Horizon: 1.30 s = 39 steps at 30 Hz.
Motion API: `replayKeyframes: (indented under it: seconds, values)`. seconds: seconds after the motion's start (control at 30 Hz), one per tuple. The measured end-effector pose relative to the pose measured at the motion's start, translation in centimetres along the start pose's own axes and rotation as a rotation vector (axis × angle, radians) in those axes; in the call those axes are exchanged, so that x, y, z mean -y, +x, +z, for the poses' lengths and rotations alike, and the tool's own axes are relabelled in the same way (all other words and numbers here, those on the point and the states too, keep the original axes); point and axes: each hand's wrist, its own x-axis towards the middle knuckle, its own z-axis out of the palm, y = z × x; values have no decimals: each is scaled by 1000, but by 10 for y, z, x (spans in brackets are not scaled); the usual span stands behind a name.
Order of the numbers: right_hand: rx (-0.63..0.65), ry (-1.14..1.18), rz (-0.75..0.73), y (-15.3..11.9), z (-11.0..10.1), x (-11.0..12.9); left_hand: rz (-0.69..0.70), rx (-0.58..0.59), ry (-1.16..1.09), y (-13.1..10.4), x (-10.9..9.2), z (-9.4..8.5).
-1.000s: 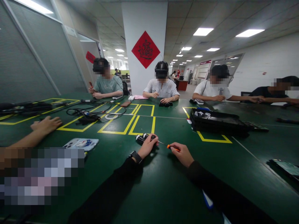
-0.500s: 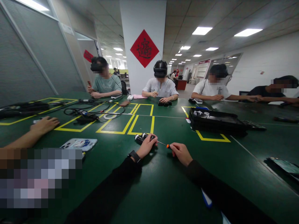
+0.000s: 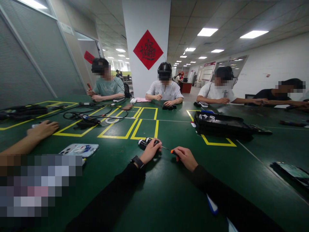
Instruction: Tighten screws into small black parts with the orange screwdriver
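Observation:
My left hand (image 3: 150, 152), with a dark watch at the wrist, is closed around a black device with two cylinder-shaped ends (image 3: 143, 143) that carry white bands. Its fingers hide most of the device, so I cannot tell its exact kind. My right hand (image 3: 186, 158) grips a screwdriver (image 3: 173, 151) by its black and orange handle. The thin metal shaft points left, its tip reaching the device near my left fingertips. Whether the tip sits in a screw is too small to see. Both hands are just above the green table (image 3: 169, 199).
A phone (image 3: 79, 149) and a neighbour's hand (image 3: 44, 129) are at left, with black cables (image 3: 89, 120) behind. A black tray (image 3: 219, 124) stands at right. Another device (image 3: 292, 172) lies far right. Several people sit across the table, one person (image 3: 165, 87) directly opposite.
The whole view has shifted slightly. My hands keep nearly the same pose, and the screwdriver handle looks slightly turned in my right fingers.

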Motion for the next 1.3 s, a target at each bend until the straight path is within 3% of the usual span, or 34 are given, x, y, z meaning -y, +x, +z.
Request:
replayKeyframes:
  seconds: [0.23, 0.37, 0.63, 0.77, 1.03, 1.3]
  values:
    - [-76, -15, -74, 0, 2, -2, -2, -23, -19, 0, 0, 0]
    - [-56, -34, -62, 2, 3, -3, 23, -18, -7, 0, -1, 0]
    - [-79, -336, -115, -1, 3, -1, 19, -18, -24, 1, 0, 0]
    - [-79, -329, -159, 0, 3, -3, -16, -39, -57, 2, 1, 0]
    - [-64, -236, -94, 2, 3, -9, -36, -25, -78, 0, -1, 1]
    - [-47, -345, -163, 6, 2, -11, -3, -11, -50, 0, 1, 1]
